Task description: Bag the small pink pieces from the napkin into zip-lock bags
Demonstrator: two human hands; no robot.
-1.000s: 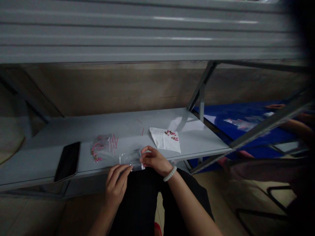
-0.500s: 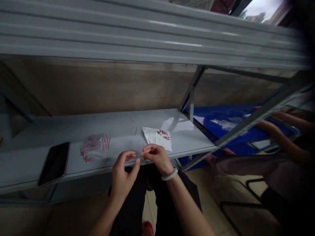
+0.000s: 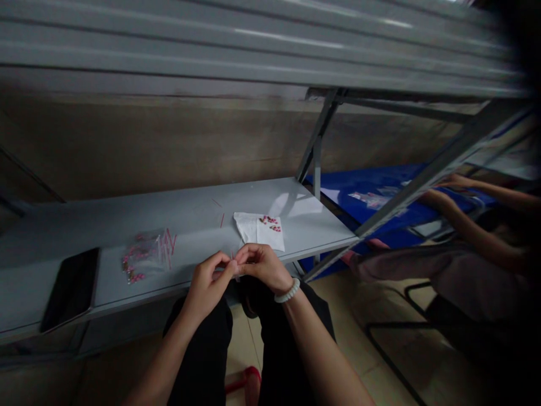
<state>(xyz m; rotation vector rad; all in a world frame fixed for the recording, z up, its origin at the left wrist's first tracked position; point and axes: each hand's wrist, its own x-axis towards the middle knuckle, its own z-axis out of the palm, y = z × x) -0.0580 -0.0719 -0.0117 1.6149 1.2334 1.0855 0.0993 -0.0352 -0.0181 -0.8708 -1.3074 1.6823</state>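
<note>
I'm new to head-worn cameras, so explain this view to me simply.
There is no machine here: a camera on a person's head looks forward and down at their own bare hands. The left hand and right hand meet at the fingertips around a small piece of clear plastic, mostly hidden by the fingers. A pale bracelet circles the right wrist. On the grey table lie, from left to right, a dark flat device, clear bags with pink pieces, and a white sheet bearing small pink and brown pieces. Farther right, another person's arms reach over a blue surface.
</note>
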